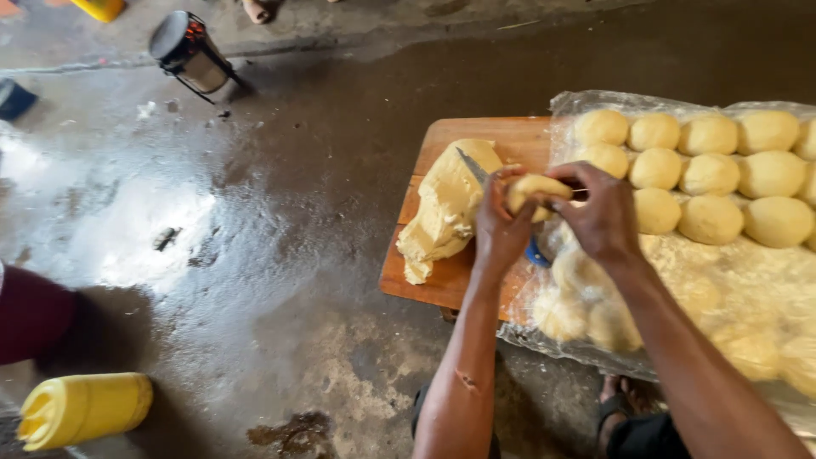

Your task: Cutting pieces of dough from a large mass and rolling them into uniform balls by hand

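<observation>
Head view: both hands meet above the wooden board (493,136), the left hand (501,225) and right hand (599,212) each curled closed around one small dough piece (535,189), with a knife (473,165) lying against the large dough slab (446,208) on the board; shaping seems best done with even pressure from both palms, kept clear of the blade. Right of the board, finished dough balls (710,174) sit in rows on clear plastic sheeting (765,289); left of it, a yellow jerrycan (81,410); no label is legible.
</observation>
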